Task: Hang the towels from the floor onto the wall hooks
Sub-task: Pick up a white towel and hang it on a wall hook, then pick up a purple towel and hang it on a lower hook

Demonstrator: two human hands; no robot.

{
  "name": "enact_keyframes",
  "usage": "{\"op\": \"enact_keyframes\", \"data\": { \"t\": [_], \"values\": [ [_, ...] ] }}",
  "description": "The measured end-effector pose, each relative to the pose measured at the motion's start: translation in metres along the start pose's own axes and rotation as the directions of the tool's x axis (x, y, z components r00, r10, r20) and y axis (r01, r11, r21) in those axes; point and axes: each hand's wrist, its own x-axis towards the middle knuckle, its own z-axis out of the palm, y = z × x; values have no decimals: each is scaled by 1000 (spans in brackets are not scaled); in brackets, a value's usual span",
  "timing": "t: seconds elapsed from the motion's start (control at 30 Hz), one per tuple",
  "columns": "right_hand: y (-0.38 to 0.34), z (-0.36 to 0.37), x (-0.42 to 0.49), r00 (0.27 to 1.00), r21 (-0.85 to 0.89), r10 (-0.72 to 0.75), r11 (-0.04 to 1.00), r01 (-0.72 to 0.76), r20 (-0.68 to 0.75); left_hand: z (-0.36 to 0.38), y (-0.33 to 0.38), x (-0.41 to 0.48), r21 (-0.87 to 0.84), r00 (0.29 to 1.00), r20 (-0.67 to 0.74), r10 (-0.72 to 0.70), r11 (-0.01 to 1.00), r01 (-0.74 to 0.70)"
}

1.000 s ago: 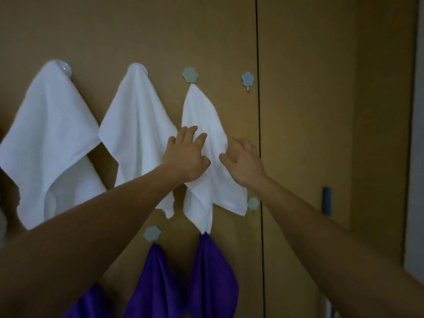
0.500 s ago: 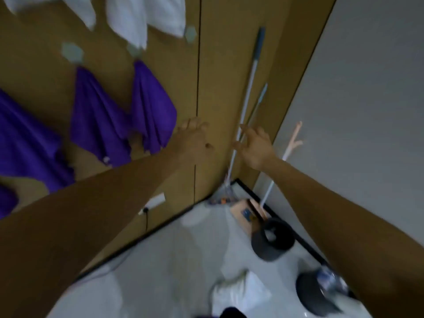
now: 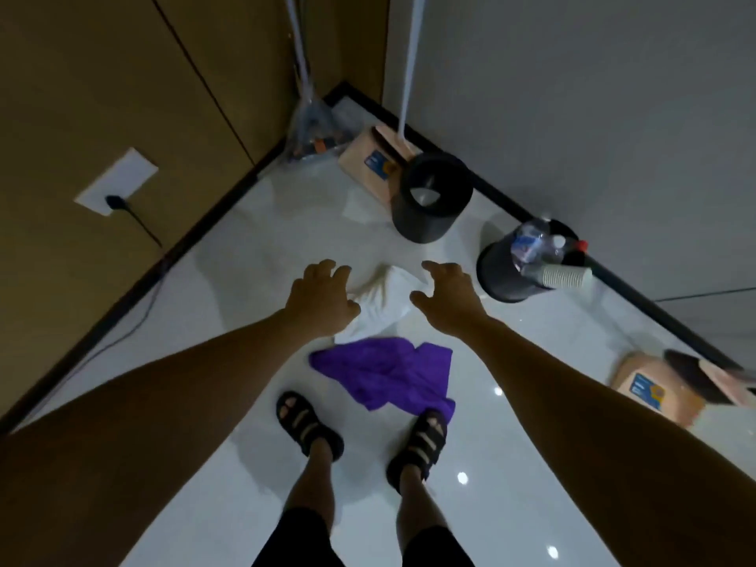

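White towel point(image 3: 382, 302) lies on the floor point(image 3: 245, 280) just beyond a purple towel point(image 3: 384, 374), and left hand point(image 3: 321, 298) and right hand point(image 3: 444, 298), at the wall a second ago, now reach down for it, fingers apart, empty.

Dim, soft, wide-angle warp, floor point(image 3: 511, 464) glare

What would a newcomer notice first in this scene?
Two bare arms reach down, the left hand and right hand either side of a crumpled white towel on the glossy floor. A vivid purple towel lies just nearer the sandalled feet.
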Motion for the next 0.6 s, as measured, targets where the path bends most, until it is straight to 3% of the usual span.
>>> {"op": "enact_keyframes", "data": {
  "t": [0.33,0.6],
  "values": [
    [168,226,57,941,30,217,972,-232,260,258,-21,79,-6,969,246,32,999,-31],
    [247,428,122,935,-64,192,981,-181,298,425,-90,151,-4,954,299,26,1000,-26]
  ]
}}
